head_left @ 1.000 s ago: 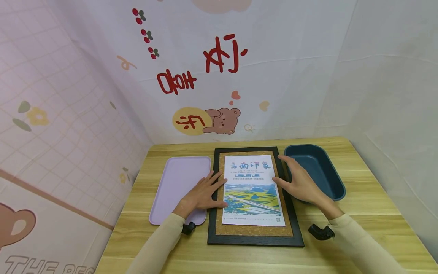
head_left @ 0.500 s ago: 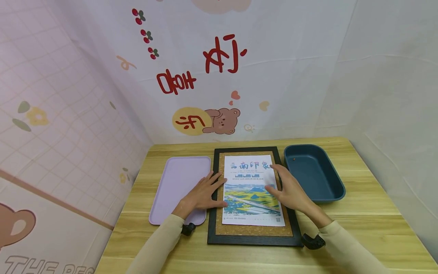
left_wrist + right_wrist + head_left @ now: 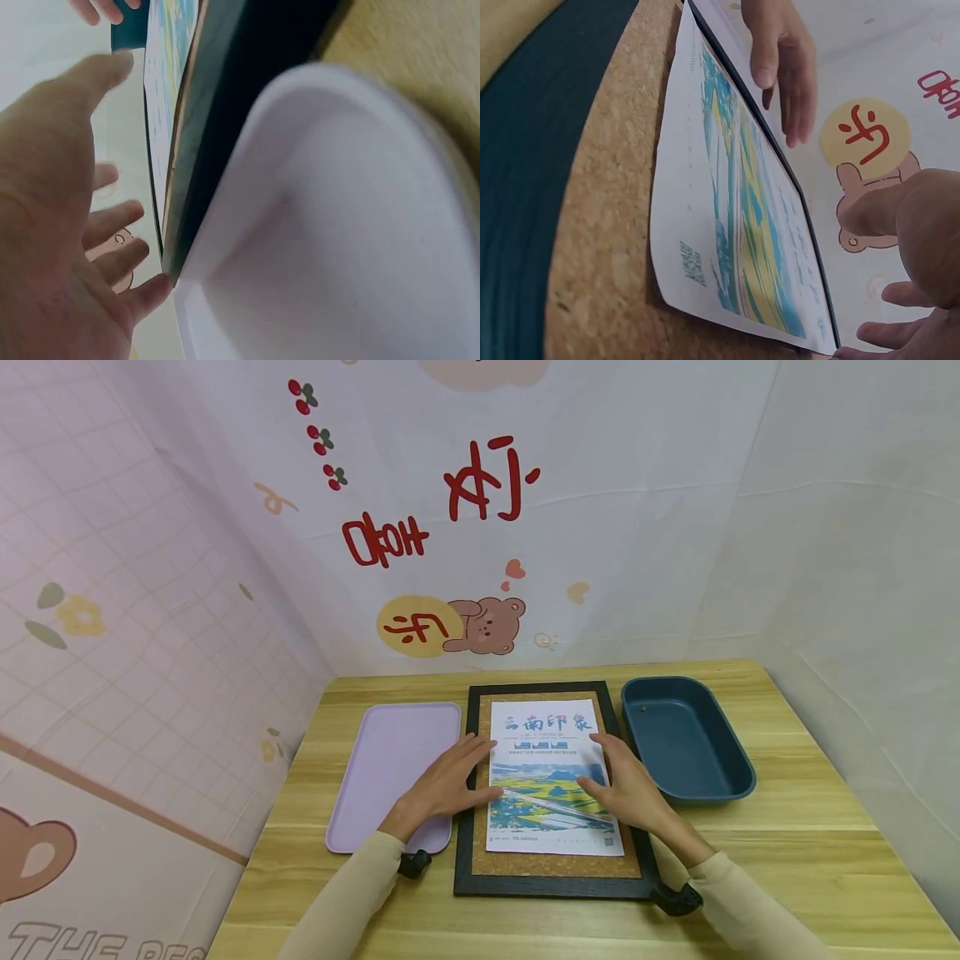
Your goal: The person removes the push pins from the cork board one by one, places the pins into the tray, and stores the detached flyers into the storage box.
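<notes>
Both hands are down flat on the job: the right hand (image 3: 626, 785) lies with straight, relaxed fingers on the right edge of the printed poster (image 3: 551, 781), nothing clenched, nothing pinched, just a released grip resting on paper. The left hand (image 3: 442, 785) mirrors it, fingers straight and spread over the left rail of the black-framed cork board (image 3: 558, 881), thumb tip touching the poster's left edge. Here is the risk as I read it: the sheet looks loose on the cork, and in the right wrist view its near corner (image 3: 676, 292) appears to lift slightly, so an uneven push from either palm could skew it off square or buckle it; a sideways drag could crease it too. As for where the poster sits relative to the grip, it lies directly between the two hands, running from under the right fingertips across to the left thumb, and reaching beyond both hands toward the wall. Outward from the left hand, under its wrist, sits the lilac tray (image 3: 375, 760), touching the frame's rail; outward from the right hand, just beside the frame, is the dark blue tub (image 3: 738, 772), all on the wooden worktop (image 3: 810, 852).
</notes>
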`<state>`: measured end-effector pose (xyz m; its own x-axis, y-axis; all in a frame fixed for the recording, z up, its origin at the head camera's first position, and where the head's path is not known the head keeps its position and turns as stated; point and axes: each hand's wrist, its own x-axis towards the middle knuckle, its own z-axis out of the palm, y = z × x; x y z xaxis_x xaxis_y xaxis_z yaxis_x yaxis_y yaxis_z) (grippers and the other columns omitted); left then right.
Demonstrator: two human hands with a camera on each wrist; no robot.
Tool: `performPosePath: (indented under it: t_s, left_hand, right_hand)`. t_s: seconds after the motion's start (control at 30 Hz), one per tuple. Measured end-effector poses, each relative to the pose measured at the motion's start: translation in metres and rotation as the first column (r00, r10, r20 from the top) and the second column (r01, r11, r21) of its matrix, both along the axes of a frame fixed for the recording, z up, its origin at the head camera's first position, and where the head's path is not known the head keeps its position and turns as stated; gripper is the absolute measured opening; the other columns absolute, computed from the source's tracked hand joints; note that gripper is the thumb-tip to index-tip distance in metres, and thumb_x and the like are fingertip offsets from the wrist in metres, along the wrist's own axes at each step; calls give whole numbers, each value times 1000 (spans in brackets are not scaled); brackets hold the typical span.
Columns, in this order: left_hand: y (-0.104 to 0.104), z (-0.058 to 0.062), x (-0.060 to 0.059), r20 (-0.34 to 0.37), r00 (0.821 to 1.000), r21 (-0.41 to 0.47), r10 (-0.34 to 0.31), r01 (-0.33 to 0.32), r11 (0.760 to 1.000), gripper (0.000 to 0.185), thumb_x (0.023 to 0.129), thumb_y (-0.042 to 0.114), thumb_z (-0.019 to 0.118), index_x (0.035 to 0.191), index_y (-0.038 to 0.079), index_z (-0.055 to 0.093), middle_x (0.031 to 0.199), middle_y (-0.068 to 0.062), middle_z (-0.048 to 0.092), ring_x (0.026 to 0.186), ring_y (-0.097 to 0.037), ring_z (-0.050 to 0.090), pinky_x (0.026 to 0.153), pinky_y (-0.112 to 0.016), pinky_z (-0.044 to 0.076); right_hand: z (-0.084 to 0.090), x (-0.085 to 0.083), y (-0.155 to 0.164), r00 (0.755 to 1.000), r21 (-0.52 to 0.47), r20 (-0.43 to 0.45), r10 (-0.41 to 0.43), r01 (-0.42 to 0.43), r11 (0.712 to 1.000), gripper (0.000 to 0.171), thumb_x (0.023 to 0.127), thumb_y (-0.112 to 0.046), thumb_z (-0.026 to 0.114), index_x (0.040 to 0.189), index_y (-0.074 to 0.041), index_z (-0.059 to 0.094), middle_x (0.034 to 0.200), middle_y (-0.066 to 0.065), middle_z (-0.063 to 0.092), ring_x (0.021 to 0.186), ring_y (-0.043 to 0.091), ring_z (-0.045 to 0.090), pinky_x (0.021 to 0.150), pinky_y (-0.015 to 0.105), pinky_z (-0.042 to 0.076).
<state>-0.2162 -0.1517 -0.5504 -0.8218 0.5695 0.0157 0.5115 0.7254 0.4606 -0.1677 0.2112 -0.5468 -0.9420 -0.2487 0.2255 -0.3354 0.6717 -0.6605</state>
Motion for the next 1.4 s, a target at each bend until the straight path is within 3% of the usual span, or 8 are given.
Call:
performPosePath:
  t_s: [0.3,0.63,0.73,0.83,0.97,1.17,1.4]
  left_hand:
    - [5,2,0,0,999,126,41,-40,991,86,106,47,79,173,6,45,178,-22,47,170,-48,37,137,-68,34]
    - [16,6,0,58,993,179,101,-110,978,88,104,39,82,173,1,43,177,-24,47,165,-47,45,134,-68,38]
    - [18,6,-1,95,989,220,111,-130,967,89,104,36,83,174,0,40,173,-26,51,158,-47,54,125,-67,50]
    - [19,8,0,146,982,276,119,-156,948,90,103,32,84,174,0,39,162,-29,60,140,-45,69,108,-62,62]
    - [19,10,1,222,967,320,125,-193,928,92,102,31,85,175,2,38,154,-30,64,122,-44,79,94,-55,69]
    - [21,13,3,298,945,321,134,-231,918,95,102,32,85,177,4,35,163,-30,59,125,-44,79,97,-55,69]
    - [24,12,1,334,934,330,131,-245,912,97,101,33,86,177,3,34,169,-29,55,129,-45,76,103,-56,67]
  right_hand:
    - [-4,-2,-2,1000,2,14,-22,22,1000,78,101,-14,84,163,13,45,165,40,49,150,60,54,117,76,49]
    - [-3,-6,-8,998,39,21,-55,54,998,76,101,-14,85,160,15,48,162,42,51,148,60,54,116,76,49]
    - [-3,-8,-9,997,50,37,-63,61,997,76,101,-14,85,161,14,47,164,42,49,150,61,53,117,76,49]
    - [-3,-9,-9,997,55,44,-66,63,996,76,102,-14,84,162,14,47,165,43,47,151,61,52,116,77,49]
    - [-3,-11,-9,996,53,50,-69,66,996,76,102,-13,83,162,14,46,165,43,46,151,62,51,116,77,49]
    - [-3,-12,-10,995,52,67,-69,66,997,76,103,-13,82,163,14,46,167,42,45,153,61,48,118,77,47]
    - [-4,-12,-9,996,44,59,-68,65,997,74,103,-13,82,162,14,47,166,42,46,152,61,50,117,77,49]
